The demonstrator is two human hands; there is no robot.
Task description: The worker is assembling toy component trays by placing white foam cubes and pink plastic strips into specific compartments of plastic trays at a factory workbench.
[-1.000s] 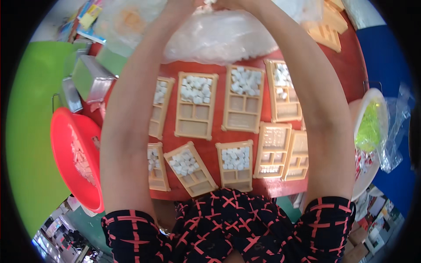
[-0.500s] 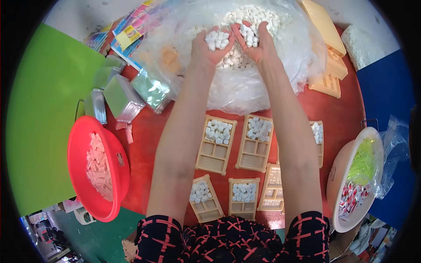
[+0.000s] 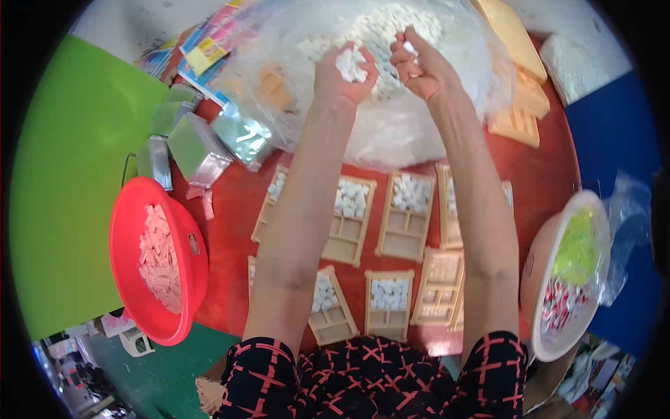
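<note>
Above a large clear plastic bag (image 3: 391,143) of small white cubes (image 3: 408,19), both my hands are raised at the far side of the red table. My left hand (image 3: 343,77) is cupped round a heap of white cubes, which shows between its fingers. Curled fingers on my right hand (image 3: 427,70) close over more of them, with only a little white showing. Between and beside my forearms lie several cream compartment trays (image 3: 403,249); most of those visible carry white cubes in their far compartment. One tray (image 3: 438,283) at the near right shows no cubes. My arms hide parts of other trays.
A red basin (image 3: 190,279) of pink packets stands left. On the right, a pale basin (image 3: 536,286) holds green and red-white packets. Clear plastic boxes (image 3: 199,150) and colourful printed sheets (image 3: 209,56) lie far left; stacked cream trays (image 3: 520,98) are far right.
My hands have gone from open, upturned palms to curled fingers round the cubes, the right more tightly. They have moved slightly apart. The view has shifted a little.
</note>
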